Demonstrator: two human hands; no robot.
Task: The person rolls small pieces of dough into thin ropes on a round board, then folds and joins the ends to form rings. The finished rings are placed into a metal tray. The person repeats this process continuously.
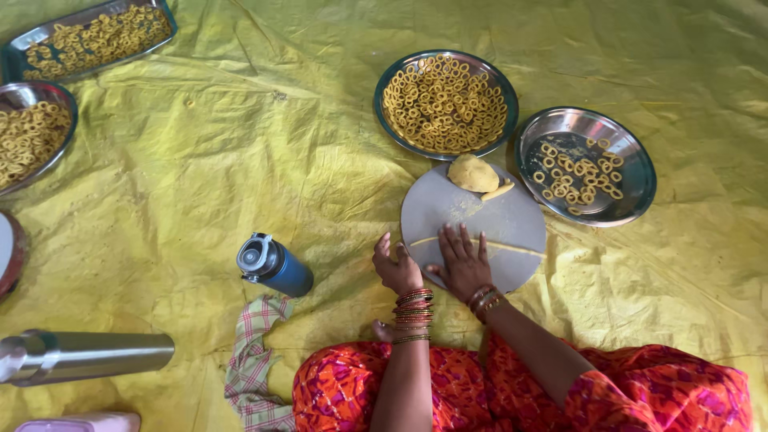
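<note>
My right hand (464, 260) lies flat, fingers spread, on a thin rope of yellow dough (516, 246) stretched across a round grey board (472, 220). My left hand (394, 268) rests at the board's left edge with fingers curled, holding nothing. A lump of yellow dough (472, 173) and a short dough piece (498, 191) sit at the board's far side. Both wrists wear several bangles.
A round plate (446, 104) full of dough rings lies beyond the board; a steel plate (588, 166) with fewer rings is to the right. More ring-filled trays (88, 38) sit far left. A blue bottle (274, 266), checked cloth (252, 352) and steel flask (80, 356) lie left on the yellow sheet.
</note>
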